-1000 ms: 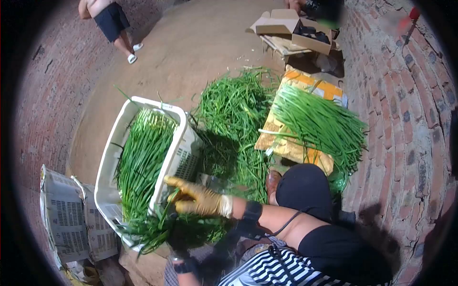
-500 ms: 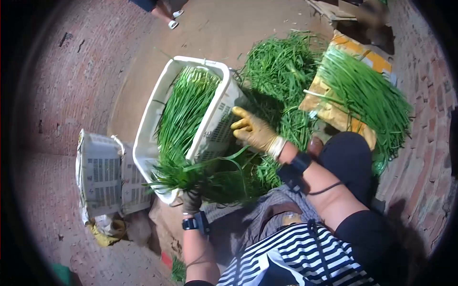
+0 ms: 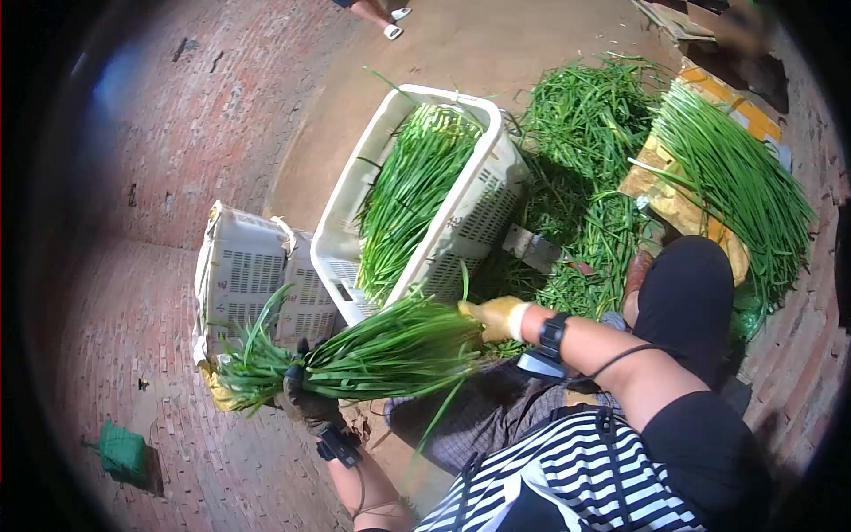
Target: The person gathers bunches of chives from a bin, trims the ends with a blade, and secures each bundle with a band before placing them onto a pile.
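Brick walls and paving (image 3: pixel 222 133) took up both sides of the view I was watching from afar, with bare brown floor (image 3: pixel 328 151) running up between them. Edges of my feed went dark and bent, so take those bits loosely.

Okay, the hands. I had the left hand (image 3: pixel 308 399), in a dark glove, wrapped tight round a bunch of greens (image 3: pixel 390 350) partway along. Right hand (image 3: pixel 494 317), yellow glove, was at the other end of the bunch, fingertips right up against the leaves. Honestly couldn't tell from my end if it was pinching any of them or just touching.

That bunch was stretched sideways between the two, just off the near end of a white basket (image 3: pixel 441 222), with a few loose leaves dangling toward the striped top (image 3: pixel 603 465). Inside the basket lay more long greens (image 3: pixel 412 199), pale ends at the far side. Left of it sat another white basket (image 3: pixel 253 270), partly hidden behind the bunch.

Over on the right I had a messy heap (image 3: pixel 589 115) of leaves on the floor, then yellowish cardboard (image 3: pixel 654 182) with a neat pile (image 3: pixel 740 168) on top. Someone's white slippers (image 3: pixel 394 31) showed up top, and a green bag (image 3: pixel 122 450) was way down left.
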The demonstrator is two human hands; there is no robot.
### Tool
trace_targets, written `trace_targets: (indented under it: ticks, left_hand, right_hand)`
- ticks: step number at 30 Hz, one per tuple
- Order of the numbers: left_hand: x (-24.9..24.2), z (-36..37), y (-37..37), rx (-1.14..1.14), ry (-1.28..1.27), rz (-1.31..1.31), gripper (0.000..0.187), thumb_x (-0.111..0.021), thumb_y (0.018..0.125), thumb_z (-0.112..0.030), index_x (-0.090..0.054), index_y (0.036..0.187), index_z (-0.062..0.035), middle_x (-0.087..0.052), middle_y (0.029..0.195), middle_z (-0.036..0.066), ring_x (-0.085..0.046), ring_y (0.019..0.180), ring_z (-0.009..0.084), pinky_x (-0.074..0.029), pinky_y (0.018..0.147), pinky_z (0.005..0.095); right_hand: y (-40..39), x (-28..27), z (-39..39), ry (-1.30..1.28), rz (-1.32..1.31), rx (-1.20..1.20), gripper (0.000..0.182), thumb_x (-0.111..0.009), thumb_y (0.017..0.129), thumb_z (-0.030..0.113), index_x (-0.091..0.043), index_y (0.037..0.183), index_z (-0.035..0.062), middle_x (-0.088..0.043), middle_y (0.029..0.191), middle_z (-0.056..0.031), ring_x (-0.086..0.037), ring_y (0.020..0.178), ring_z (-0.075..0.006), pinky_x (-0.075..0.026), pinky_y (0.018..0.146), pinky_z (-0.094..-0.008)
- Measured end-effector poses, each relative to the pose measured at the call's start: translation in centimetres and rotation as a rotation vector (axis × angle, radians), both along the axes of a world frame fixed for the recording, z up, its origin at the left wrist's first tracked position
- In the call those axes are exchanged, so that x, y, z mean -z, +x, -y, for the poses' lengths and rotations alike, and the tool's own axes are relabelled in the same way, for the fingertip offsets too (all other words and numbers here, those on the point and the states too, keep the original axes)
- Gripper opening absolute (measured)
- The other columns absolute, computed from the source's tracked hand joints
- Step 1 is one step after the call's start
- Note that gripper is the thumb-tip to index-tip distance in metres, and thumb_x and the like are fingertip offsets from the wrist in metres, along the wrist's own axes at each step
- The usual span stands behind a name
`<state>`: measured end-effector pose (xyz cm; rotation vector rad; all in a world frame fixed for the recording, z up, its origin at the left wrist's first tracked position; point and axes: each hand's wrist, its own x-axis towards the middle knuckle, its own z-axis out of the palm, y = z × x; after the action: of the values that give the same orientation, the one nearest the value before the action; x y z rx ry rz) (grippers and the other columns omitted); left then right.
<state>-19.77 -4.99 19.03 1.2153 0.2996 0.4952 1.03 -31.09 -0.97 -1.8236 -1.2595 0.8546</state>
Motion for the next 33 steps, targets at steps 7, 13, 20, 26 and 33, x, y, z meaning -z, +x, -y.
trace_targets:
  ticks: [7, 13, 20, 26, 33]
  left_hand:
    - [0.7, -0.7, -5.6, -0.132, -0.092, 0.269, 0.052, -0.054, 0.089, -0.035, -0.051, 0.134, -0.0083, -0.054, 0.131, 0.017, -0.05, 0.12, 0.0331, -0.036, 0.104, 0.0531]
    - [2.3, 0.4, -5.1, -0.17, -0.069, 0.389, 0.056, -0.052, 0.091, -0.035, -0.044, 0.139, -0.0083, -0.05, 0.136, 0.016, -0.047, 0.124, 0.0317, -0.032, 0.108, 0.0514]
    - [4.4, -0.3, -5.7, -0.217, -0.152, 0.561, 0.051, -0.052, 0.09, -0.031, -0.05, 0.132, -0.0032, -0.054, 0.131, 0.013, -0.049, 0.121, 0.027, -0.035, 0.107, 0.0449]
    - [5.5, -1.3, -6.6, -0.349, -0.156, 0.504, 0.049, -0.05, 0.09, -0.029, -0.052, 0.13, -0.0012, -0.054, 0.131, 0.013, -0.05, 0.121, 0.0255, -0.034, 0.108, 0.0437]
    - [6.5, -1.5, -6.7, -0.304, -0.048, 0.516, 0.05, -0.047, 0.092, -0.032, -0.05, 0.131, 0.0002, -0.053, 0.133, 0.015, -0.048, 0.123, 0.0268, -0.032, 0.109, 0.045]
  right_hand:
    - [1.5, 8.6, 3.1, 0.204, -0.915, 0.697, 0.051, -0.051, 0.093, 0.052, -0.067, 0.082, 0.005, -0.054, 0.058, -0.0018, -0.05, 0.048, -0.0121, -0.041, 0.044, -0.0272]
    - [-3.0, -3.6, -1.5, 0.514, -0.873, 0.137, 0.039, -0.059, 0.091, 0.046, -0.067, 0.102, 0.0097, -0.063, 0.077, 0.0007, -0.054, 0.064, -0.0132, -0.047, 0.062, -0.0277]
    - [-1.2, 3.2, 3.1, 0.034, -1.022, 0.281, 0.022, -0.059, 0.091, 0.03, -0.07, 0.099, 0.0124, -0.07, 0.083, -0.0092, -0.065, 0.065, -0.0133, -0.052, 0.06, -0.0265]
    - [1.4, 5.3, 2.9, 0.286, -0.414, 0.392, 0.032, -0.059, 0.09, 0.034, -0.07, 0.106, 0.0088, -0.071, 0.097, -0.0063, -0.064, 0.092, -0.0136, -0.047, 0.085, -0.0295]
    - [-1.3, 1.1, 0.8, 0.19, -0.803, 0.037, 0.046, -0.062, 0.09, 0.043, -0.065, 0.118, 0.0071, -0.066, 0.116, -0.0033, -0.058, 0.106, -0.0126, -0.043, 0.097, -0.0281]
